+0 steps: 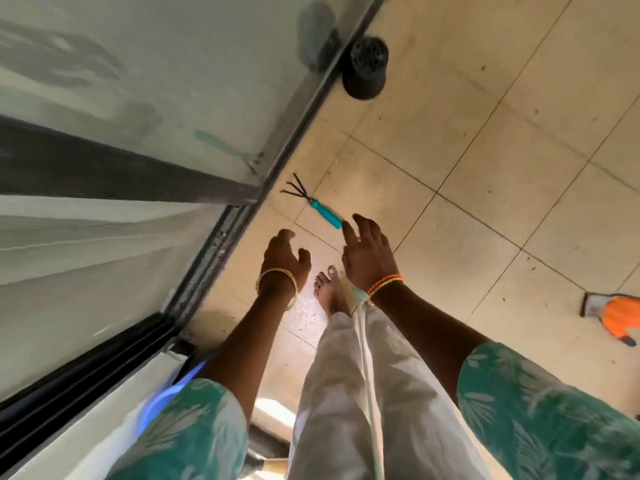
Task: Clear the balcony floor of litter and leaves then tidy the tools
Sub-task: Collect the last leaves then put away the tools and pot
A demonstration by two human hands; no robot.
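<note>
— What are the hands doing?

— Both are stretched out in front of the person, and both hold nothing. The left hand has its fingers loosely curled, with a gold bangle on the wrist. The right hand has its fingers spread and relaxed, with orange thread bracelets on the wrist. Its fingertips are just beside the end of a tool's handle; I cannot tell whether they touch it.

— Which tool?

— A small hand rake with a turquoise handle and black prongs. It lies flat on the beige tiled floor, prongs pointing towards the dark metal track of a glass panel. The glass shows a faint reflection of it.

— Anything else on the floor?

— A black plastic plant pot lies on its side farther along the same track, well apart from the rake. At the right edge of the view lies an orange and grey work glove. Small dark specks are scattered over the tiles.

— And the person?

— A bare foot stands on the tiles between the two wrists. Pale trousers and green leaf-patterned sleeves fill the lower part of the view.
</note>
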